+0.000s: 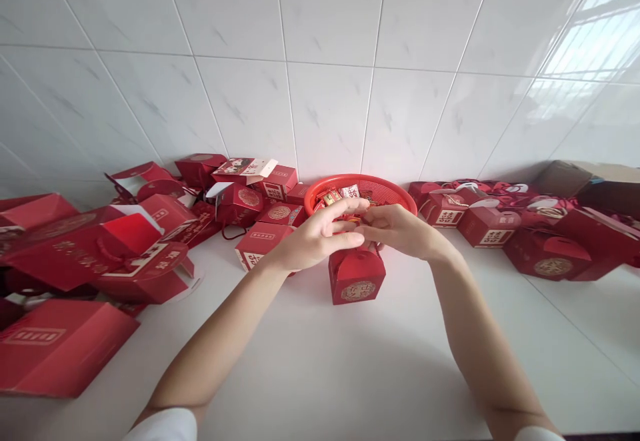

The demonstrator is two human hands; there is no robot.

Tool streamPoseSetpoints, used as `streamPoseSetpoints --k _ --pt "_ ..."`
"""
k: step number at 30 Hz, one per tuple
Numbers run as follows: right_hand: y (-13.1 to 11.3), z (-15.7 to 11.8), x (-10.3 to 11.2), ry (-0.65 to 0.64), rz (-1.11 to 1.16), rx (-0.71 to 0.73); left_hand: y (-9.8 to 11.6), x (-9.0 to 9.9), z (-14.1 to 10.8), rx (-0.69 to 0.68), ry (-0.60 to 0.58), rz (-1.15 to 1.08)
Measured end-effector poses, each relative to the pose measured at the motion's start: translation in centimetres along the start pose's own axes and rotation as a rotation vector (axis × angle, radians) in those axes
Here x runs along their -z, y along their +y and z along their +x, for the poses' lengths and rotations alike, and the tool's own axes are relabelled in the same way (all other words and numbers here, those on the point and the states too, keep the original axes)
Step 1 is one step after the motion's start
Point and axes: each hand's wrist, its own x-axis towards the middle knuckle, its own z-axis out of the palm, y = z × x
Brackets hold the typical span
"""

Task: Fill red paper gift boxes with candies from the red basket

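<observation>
In the head view my left hand [323, 233] and my right hand [400, 229] meet at the near rim of a round red plastic basket [393, 191]. Small wrapped sweets [349, 191] in red and gold lie inside it. Below my fingertips stands a small red gift box [357, 279] with a round gold emblem; its top is partly hidden by my hands. The fingers of my left hand reach out to the right, thumb apart from them. My right fingers are bent together toward the left hand, and anything between them is hidden.
Many red boxes [47, 347] are heaped on the left, several with raised flaps. Closer to the basket sits another red box [263, 241]. More red boxes [490, 225] line the right side, near a brown cardboard box [565, 177]. A tiled wall [330, 114] backs the white table [320, 374].
</observation>
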Motion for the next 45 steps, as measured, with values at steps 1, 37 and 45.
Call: streamPoseSetpoints --k 1,37,45 --pt "-0.1 0.0 -0.4 0.028 -0.045 -0.004 -0.1 -0.1 0.0 -0.007 -0.014 -0.001" --pt "0.4 -0.5 -1.3 0.076 -0.507 -0.118 -3.3 -1.4 1.1 0.431 -0.196 0.870" --pt "0.7 0.0 -1.1 -0.060 -0.356 -0.126 -3.3 -1.1 1.5 0.437 -0.240 0.825"
